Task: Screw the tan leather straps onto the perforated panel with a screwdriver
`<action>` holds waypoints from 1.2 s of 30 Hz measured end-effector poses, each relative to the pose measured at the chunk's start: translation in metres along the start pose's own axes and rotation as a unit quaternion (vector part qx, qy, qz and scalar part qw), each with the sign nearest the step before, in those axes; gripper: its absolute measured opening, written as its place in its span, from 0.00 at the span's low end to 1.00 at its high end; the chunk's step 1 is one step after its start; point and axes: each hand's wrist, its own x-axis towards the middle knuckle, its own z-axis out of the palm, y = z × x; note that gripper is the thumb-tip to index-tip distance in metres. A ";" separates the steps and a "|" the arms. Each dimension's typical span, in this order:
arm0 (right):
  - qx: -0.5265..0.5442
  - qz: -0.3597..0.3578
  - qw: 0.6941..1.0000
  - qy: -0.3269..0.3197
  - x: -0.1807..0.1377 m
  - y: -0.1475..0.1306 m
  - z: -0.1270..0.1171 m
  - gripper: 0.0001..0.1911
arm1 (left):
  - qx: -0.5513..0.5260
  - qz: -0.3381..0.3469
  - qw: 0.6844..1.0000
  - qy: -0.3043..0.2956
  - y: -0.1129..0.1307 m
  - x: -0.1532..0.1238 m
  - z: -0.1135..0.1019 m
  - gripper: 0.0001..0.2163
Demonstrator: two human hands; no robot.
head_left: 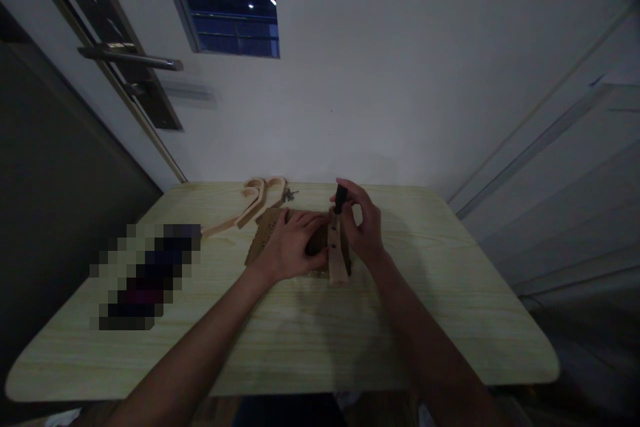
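My left hand (293,245) lies on a brown perforated wooden board (264,235) on the pale table (300,333), its fingers pressed against an upright wooden strip (338,260) at the board's right edge. My right hand (361,223) is closed around a small dark-handled screwdriver (341,197), held upright with its tip down on the top of the strip.
Two curved wooden pieces (255,203) lie at the table's far side, with a small heap of screws (289,195) beside them. A blurred-out dark object (147,277) rests on the table's left. A white door with a metal handle (130,59) stands behind.
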 end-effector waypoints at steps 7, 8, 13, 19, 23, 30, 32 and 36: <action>-0.029 0.000 1.000 0.008 0.003 -0.002 -0.002 0.20 | 0.004 -0.004 1.000 -0.008 0.000 0.000 -0.001 0.25; -0.035 -0.002 0.999 0.012 0.003 -0.002 -0.003 0.20 | 0.005 -0.005 1.000 -0.008 0.000 0.000 0.000 0.25; -0.047 -0.015 0.998 0.044 0.005 -0.002 -0.003 0.19 | 0.003 0.001 1.000 -0.003 -0.001 -0.001 0.001 0.26; -0.031 -0.027 0.998 0.041 0.006 -0.003 -0.002 0.17 | 0.001 0.005 1.000 0.003 -0.002 -0.001 0.002 0.26; 0.028 -0.003 0.999 0.025 0.005 -0.005 -0.003 0.15 | -0.001 0.008 1.000 -0.001 -0.002 0.000 0.001 0.27; 0.003 -0.002 0.999 0.044 0.003 -0.001 0.000 0.15 | 0.009 0.010 1.000 -0.027 -0.002 0.000 -0.002 0.29; -0.003 -0.003 0.998 0.056 0.003 0.001 0.001 0.16 | 0.014 0.007 0.999 -0.032 -0.001 -0.001 -0.002 0.31; -0.011 -0.007 0.998 0.053 0.003 0.002 0.002 0.18 | 0.017 0.002 0.999 -0.046 0.000 -0.001 -0.002 0.34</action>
